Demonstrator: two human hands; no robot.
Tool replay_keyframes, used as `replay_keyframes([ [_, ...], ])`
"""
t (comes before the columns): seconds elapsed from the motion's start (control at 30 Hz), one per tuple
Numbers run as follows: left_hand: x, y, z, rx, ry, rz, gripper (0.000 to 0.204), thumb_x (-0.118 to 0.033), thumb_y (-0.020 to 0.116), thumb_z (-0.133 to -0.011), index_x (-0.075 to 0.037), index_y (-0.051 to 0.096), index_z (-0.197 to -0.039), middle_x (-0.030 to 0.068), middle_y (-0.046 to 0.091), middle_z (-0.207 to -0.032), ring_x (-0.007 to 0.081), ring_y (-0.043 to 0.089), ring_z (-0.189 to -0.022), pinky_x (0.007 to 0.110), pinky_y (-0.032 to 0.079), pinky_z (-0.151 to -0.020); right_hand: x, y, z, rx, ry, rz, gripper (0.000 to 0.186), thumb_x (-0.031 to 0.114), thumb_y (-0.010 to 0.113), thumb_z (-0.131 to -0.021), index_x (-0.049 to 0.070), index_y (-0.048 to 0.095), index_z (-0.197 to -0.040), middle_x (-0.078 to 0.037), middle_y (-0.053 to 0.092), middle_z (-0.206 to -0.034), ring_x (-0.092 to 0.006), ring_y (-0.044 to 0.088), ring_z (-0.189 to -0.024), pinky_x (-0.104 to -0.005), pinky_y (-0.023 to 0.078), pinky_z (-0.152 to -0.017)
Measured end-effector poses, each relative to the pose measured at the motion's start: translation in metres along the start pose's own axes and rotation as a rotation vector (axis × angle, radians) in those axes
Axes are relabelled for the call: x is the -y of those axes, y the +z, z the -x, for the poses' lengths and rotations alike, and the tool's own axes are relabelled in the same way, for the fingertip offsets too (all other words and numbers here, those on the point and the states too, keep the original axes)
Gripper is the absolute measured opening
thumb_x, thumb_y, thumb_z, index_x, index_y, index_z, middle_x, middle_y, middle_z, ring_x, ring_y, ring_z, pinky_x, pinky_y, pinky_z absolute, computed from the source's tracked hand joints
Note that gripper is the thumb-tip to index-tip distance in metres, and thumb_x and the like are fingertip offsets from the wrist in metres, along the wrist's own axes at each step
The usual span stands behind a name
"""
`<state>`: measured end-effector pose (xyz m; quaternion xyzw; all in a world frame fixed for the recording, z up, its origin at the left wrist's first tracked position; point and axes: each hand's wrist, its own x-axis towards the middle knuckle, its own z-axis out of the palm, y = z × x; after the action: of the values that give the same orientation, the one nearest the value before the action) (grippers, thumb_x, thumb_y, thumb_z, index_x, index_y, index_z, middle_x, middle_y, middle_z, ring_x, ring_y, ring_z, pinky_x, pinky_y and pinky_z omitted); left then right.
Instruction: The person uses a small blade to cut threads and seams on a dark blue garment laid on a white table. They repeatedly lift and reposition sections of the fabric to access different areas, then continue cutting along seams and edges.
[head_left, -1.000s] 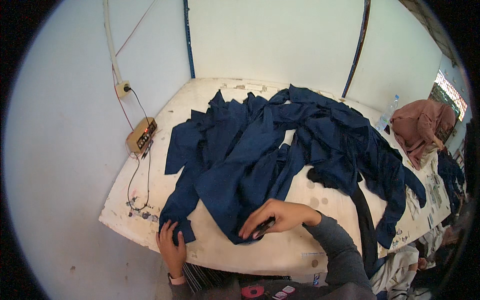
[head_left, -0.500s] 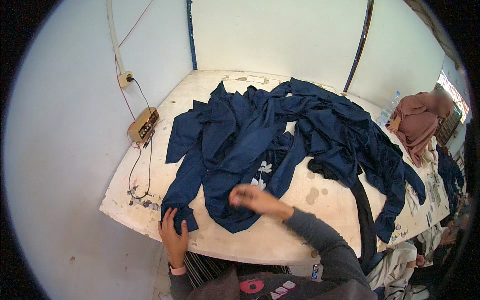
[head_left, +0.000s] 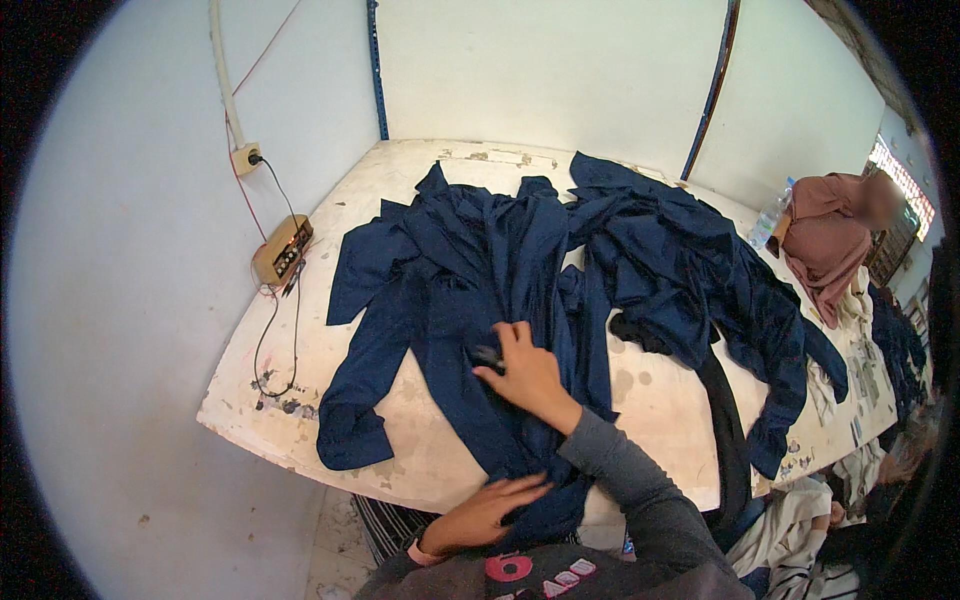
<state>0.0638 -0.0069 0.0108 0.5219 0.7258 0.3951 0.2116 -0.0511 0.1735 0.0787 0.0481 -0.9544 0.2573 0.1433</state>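
A long-sleeved navy garment (head_left: 455, 310) lies spread on the pale worktable, one sleeve reaching toward the near left edge, where its cuff (head_left: 355, 440) rests. My right hand (head_left: 530, 380) is over the middle of the garment, thumb and forefinger around a small dark tool (head_left: 488, 355), too blurred to name closely. At the near edge, my left hand (head_left: 485, 515) lies with outstretched fingers on the garment's lower part, which hangs toward me. Beside it on the right, more crumpled navy clothing (head_left: 670, 270) touches the garment.
A tan box with knobs (head_left: 283, 250) stands at the left, its cord looping onto the table (head_left: 235, 400). A black strip of cloth (head_left: 725, 430) hangs over the near edge. At the far right are a clear bottle (head_left: 772, 215) and a person in brownish-pink clothing (head_left: 825, 240).
My left hand has left the sleeve cuff and moved right to the garment's lower part. My right hand has shifted slightly up and right. The garment lies straighter, and its white flower-like patches are now hidden.
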Motion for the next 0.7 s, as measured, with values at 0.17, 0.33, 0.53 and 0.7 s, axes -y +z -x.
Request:
replay_keyframes([
  [0.17, -0.014, -0.02, 0.003, 0.043, -0.047, 0.356, 0.073, -0.006, 0.067, -0.093, -0.011, 0.035, -0.158, 0.0166, 0.038, -0.161, 0.0361, 0.048, -0.138, 0.045, 0.041, -0.112, -0.09, 0.028, -0.007, -0.055, 0.026, 0.033, 0.032, 0.023, 0.08, -0.083, 0.005, 0.069, -0.108, -0.013, 0.07, -0.102, -0.0367, 0.071, -0.089, -0.0432, 0.057, -0.077],
  [0.33, -0.023, -0.056, 0.002, -0.619, -0.2, 0.547, 0.058, -0.016, 0.066, -0.1, -0.003, 0.04, -0.151, 0.0162, 0.046, -0.152, 0.0251, 0.051, -0.134, 0.04, 0.044, -0.109, -0.032, -0.028, 0.004, -0.035, -0.192, -0.405, 0.022, 0.007, 0.073, -0.086, 0.002, 0.071, -0.107, -0.014, 0.073, -0.099, -0.0347, 0.071, -0.091, -0.0389, 0.055, -0.077],
  [0.53, 0.008, -0.062, -0.025, -0.841, -0.139, 0.752, 0.05, -0.025, 0.068, -0.101, -0.003, 0.047, -0.142, 0.0078, 0.057, -0.139, 0.0201, 0.056, -0.125, 0.035, 0.046, -0.103, 0.023, -0.06, 0.036, 0.067, -0.385, -0.643, 0.028, -0.006, 0.068, -0.079, -0.001, 0.07, -0.107, -0.015, 0.071, -0.099, -0.0333, 0.072, -0.092, -0.0372, 0.055, -0.08],
  [0.7, 0.03, -0.053, -0.031, -1.16, -0.219, 1.21, 0.038, -0.023, 0.062, -0.102, -0.012, 0.055, -0.138, 0.0025, 0.064, -0.129, 0.0207, 0.061, -0.119, 0.042, 0.05, -0.098, 0.028, -0.077, 0.08, 0.13, -0.107, -0.456, 0.032, 0.022, 0.084, -0.081, 0.003, 0.064, -0.097, -0.011, 0.063, -0.091, -0.0309, 0.069, -0.09, -0.0372, 0.054, -0.074],
])
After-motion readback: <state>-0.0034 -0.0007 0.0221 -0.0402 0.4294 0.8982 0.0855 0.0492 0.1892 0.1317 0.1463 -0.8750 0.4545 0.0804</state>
